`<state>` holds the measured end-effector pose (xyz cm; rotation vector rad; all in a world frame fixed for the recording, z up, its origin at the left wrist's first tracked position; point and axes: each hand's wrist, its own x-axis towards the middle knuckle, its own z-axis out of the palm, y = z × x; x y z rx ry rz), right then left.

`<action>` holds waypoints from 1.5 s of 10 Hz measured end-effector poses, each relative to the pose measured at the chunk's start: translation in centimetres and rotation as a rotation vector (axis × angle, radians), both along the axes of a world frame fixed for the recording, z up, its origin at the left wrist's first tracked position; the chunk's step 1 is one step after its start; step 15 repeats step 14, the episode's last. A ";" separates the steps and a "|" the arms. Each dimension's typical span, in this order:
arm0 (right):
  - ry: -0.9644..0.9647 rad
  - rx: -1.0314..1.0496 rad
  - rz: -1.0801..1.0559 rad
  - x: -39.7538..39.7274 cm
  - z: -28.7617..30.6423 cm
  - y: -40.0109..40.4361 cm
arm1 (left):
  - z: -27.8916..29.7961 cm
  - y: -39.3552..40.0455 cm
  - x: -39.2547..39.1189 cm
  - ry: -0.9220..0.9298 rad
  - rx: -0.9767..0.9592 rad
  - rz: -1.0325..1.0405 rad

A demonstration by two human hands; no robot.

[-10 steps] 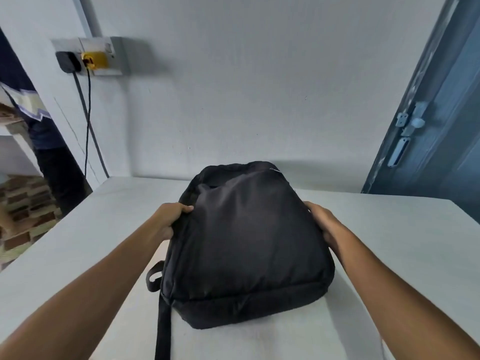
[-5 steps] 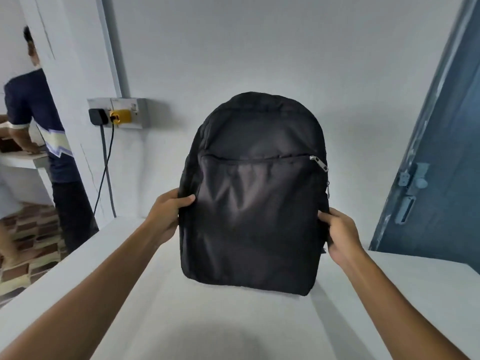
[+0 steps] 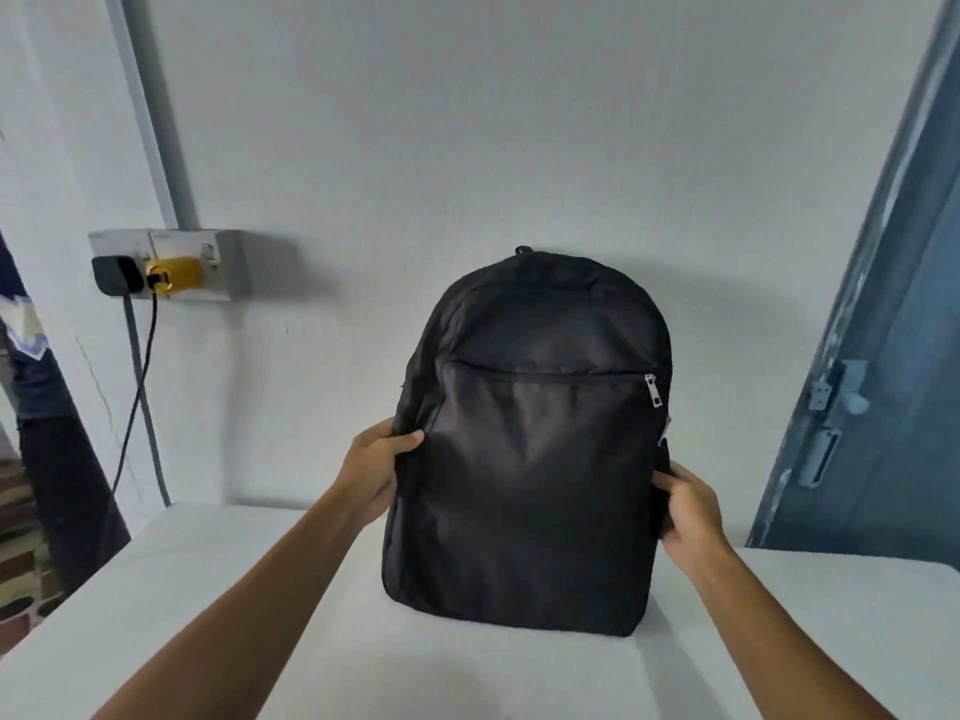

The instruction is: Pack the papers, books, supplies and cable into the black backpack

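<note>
Both hands [image 3: 376, 470] [image 3: 688, 517] grip upright black backpack [image 3: 530, 459] sides on white table [image 3: 156, 589]; wall socket [image 3: 171, 265] left.

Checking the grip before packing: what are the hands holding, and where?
Both hold the backpack upright by its sides: left hand on the left edge, right hand on the right.

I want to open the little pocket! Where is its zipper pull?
In the head view, the silver zipper pull hangs at the right end of the front pocket's zip on the black backpack, above the right hand.
</note>
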<state>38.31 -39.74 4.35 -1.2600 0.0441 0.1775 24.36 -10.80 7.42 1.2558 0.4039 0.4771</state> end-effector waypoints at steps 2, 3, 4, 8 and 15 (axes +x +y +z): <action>-0.072 -0.196 0.063 1.3 0.1 1.1 | -2.8 -0.2 0.7 0.162 0.107 0.099; -0.082 -0.255 0.072 1.8 -0.4 1.4 | -5.3 -0.9 0.1 0.249 0.093 0.092; -0.089 -0.313 0.093 2.1 -0.6 1.3 | -6.3 -0.4 -0.1 0.344 0.171 0.087; -0.948 -0.591 -0.385 -3.9 -3.3 3.1 | -8.1 -6.2 -0.9 -0.132 1.423 0.493; -1.126 -1.353 -0.030 -4.7 -3.8 5.4 | -6.3 -6.1 -0.4 0.099 1.610 -0.048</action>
